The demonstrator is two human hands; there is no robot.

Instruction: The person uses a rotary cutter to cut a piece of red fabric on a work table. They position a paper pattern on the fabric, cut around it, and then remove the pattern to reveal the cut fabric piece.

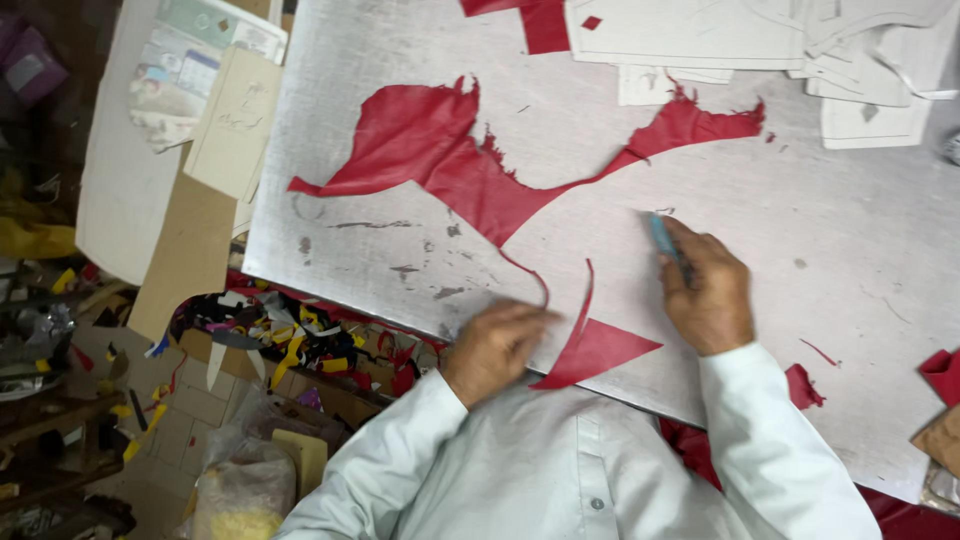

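Observation:
A large irregular piece of red leather-like sheet (pixel 440 150) lies on the grey metal work plate (pixel 400 40). A thin red strip trails from it toward a smaller red triangular offcut (pixel 600 350) near the front edge. My left hand (pixel 495 345) presses flat on the plate beside that offcut, its fingers touching the thin strip. To the right, my right hand (pixel 705 285) is closed around a small blue-handled cutting tool (pixel 664 238), with its tip down on the plate.
Pale paper or card patterns (pixel 700 35) are stacked at the plate's far right. Small red scraps (pixel 803 385) lie at the right. Below the plate's left edge sits a box of coloured offcuts (pixel 280 335). Cardboard sheets (pixel 235 120) lean at left.

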